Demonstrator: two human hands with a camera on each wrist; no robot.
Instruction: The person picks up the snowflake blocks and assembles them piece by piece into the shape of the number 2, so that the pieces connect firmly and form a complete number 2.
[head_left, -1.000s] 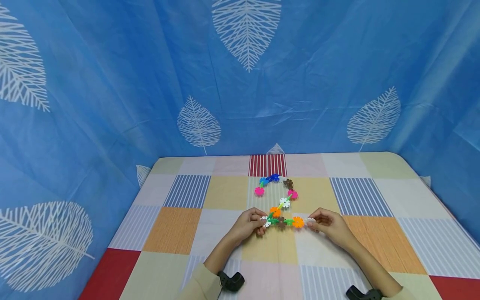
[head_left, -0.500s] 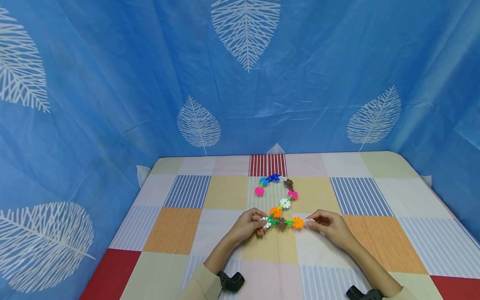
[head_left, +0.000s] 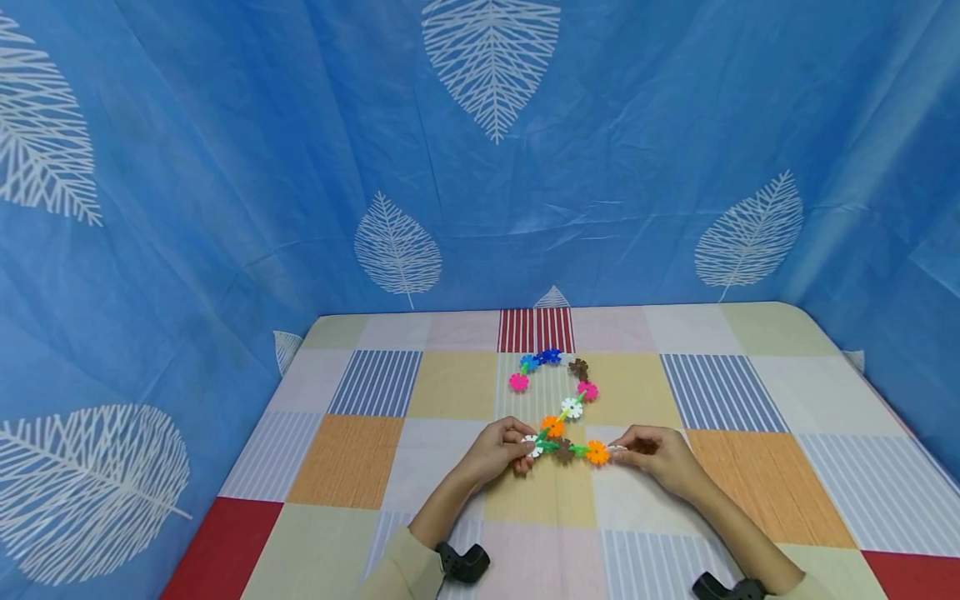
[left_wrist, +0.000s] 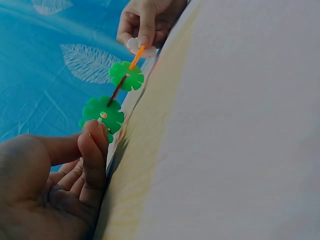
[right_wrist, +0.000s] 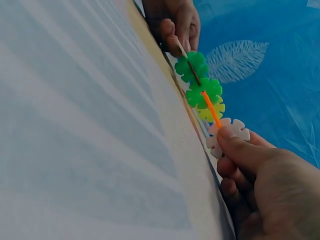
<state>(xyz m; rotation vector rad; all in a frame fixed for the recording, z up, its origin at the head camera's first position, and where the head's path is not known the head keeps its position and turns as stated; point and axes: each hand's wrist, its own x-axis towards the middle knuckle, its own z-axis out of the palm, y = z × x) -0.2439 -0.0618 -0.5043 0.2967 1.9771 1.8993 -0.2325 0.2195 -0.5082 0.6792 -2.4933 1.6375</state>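
A chain of interlocking flower-shaped plastic discs curves over the table. My left hand (head_left: 491,450) pinches a white disc (head_left: 533,447) at the chain's near left corner. From there a row runs right through green discs, a brown disc (head_left: 564,452) and an orange disc (head_left: 597,452). At the row's right end my right hand (head_left: 660,454) pinches another white disc (right_wrist: 239,131) between thumb and fingers, partly hiding it. This white disc meets the edge-on orange disc in the right wrist view. Green discs (left_wrist: 103,111) stand upright by my left fingertips.
Beyond the hands the chain bends back through another orange disc (head_left: 552,427), a white disc (head_left: 572,407) and a pink disc (head_left: 588,391), up to blue discs (head_left: 551,357) and a pink end disc (head_left: 519,382). A patchwork cloth (head_left: 540,550) covers the table; a blue leaf-print curtain (head_left: 600,167) surrounds it.
My right hand has shifted slightly toward me and left, tilting its white disc more edge-on. The near row's orange disc has come slightly nearer. My left hand stays nearly still.
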